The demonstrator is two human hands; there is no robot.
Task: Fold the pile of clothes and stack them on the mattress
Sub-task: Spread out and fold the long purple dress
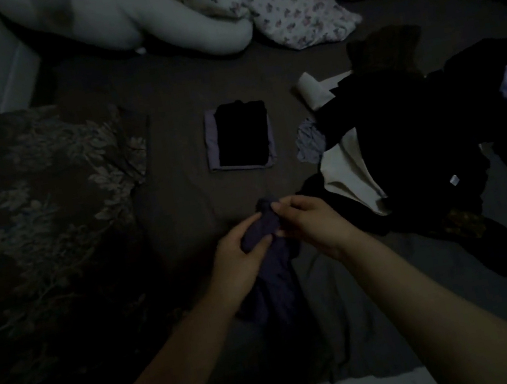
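Left hand [238, 245] and right hand [309, 220] both pinch the bunched dark purple garment [267, 257]; likely light, limp, best regripped at hem corners

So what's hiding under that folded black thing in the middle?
A folded purple-grey garment lies under the black folded garment, showing along its left and bottom edges. Anything beneath it is covered; only the dark mattress shows around the stack.
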